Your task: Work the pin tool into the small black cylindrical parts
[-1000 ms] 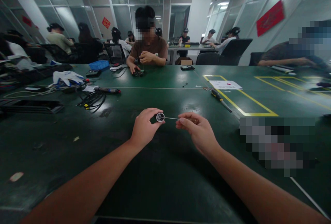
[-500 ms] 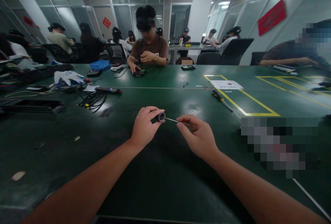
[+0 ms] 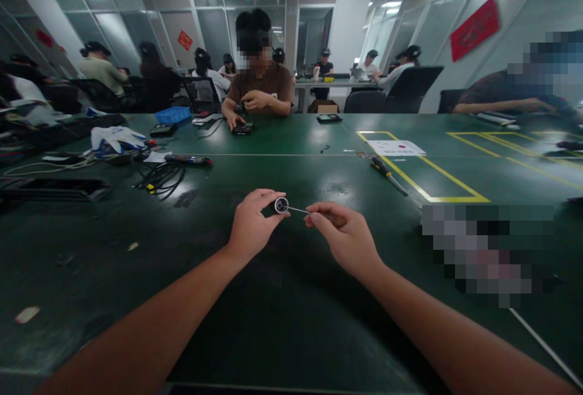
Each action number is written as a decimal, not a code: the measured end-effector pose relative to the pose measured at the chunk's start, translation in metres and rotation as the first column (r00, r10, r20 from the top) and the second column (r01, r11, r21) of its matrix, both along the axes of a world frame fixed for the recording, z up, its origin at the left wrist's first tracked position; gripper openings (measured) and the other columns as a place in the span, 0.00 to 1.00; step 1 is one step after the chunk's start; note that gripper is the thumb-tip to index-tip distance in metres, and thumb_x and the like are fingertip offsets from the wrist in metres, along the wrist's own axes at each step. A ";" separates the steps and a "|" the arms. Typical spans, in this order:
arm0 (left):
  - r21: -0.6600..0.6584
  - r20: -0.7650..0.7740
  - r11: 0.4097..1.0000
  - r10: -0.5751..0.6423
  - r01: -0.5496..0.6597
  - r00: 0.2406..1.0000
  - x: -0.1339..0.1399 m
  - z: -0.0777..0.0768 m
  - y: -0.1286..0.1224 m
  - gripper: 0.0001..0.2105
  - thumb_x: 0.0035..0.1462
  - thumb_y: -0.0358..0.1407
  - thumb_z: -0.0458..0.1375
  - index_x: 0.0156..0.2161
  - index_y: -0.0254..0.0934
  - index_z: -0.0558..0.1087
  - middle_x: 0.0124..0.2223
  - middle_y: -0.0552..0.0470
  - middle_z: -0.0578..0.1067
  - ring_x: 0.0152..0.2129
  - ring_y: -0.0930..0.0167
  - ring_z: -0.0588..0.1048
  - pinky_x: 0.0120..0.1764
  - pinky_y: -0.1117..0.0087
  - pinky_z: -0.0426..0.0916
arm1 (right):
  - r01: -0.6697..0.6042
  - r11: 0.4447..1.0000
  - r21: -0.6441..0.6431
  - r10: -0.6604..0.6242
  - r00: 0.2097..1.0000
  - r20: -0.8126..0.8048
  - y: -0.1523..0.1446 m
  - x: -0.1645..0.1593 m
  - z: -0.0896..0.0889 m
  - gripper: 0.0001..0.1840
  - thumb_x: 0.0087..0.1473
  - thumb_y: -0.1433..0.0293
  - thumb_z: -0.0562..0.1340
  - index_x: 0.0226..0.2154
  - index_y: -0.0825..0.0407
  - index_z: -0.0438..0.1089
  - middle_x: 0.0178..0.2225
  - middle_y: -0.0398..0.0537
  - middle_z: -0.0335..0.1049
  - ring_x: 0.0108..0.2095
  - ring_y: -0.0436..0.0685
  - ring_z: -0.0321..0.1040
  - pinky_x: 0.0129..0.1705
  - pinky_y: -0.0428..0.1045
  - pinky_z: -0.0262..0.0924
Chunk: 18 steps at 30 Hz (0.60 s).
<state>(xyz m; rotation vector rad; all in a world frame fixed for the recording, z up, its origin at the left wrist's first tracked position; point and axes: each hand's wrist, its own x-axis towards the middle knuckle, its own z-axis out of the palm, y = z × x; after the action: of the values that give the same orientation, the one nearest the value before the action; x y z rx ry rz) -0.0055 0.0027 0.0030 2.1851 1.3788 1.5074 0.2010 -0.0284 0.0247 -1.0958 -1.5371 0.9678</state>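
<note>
Between the thumb and fingers of my left hand point(image 3: 254, 220) is a small round dark part with a pale ring-shaped rim point(image 3: 281, 205), its open face turned towards me. My right hand point(image 3: 344, 231) is closed on the brownish handle of a thin screwdriver point(image 3: 298, 209). The screwdriver's metal shaft points left, and its tip is at the opening of the round part. How deep the tip goes inside I cannot tell. Both hands are above the green table point(image 3: 273, 322), close together.
A yellow-black screwdriver point(image 3: 387, 174) lies at right beside yellow tape and a paper sheet point(image 3: 396, 147). At left are a coiled black cable point(image 3: 164, 179), a pen-shaped tool point(image 3: 187, 160), white-blue gloves point(image 3: 117, 140) and a blue basket point(image 3: 173, 115). Across the table a person point(image 3: 259, 85) handles a dark device.
The round part has turned so its opening faces me more, and the screwdriver tip now reaches into that opening rather than its edge. The whole view has shifted slightly.
</note>
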 end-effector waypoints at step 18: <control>0.052 -0.063 0.998 0.027 -0.023 0.998 -0.001 0.003 -0.001 0.18 0.52 0.30 0.71 0.49 0.44 0.80 0.46 0.50 0.79 0.44 0.65 0.77 0.49 0.61 0.73 | 0.020 0.990 0.142 -0.047 0.981 0.188 -0.006 0.000 0.005 0.09 0.60 0.64 0.64 0.38 0.48 0.79 0.34 0.48 0.81 0.36 0.60 0.78 0.43 0.56 0.69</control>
<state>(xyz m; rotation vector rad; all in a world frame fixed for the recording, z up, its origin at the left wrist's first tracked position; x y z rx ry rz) -0.0061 0.0016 0.0057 2.2740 1.4069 1.5101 0.2011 -0.0344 0.0296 -1.1366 -1.7087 0.7369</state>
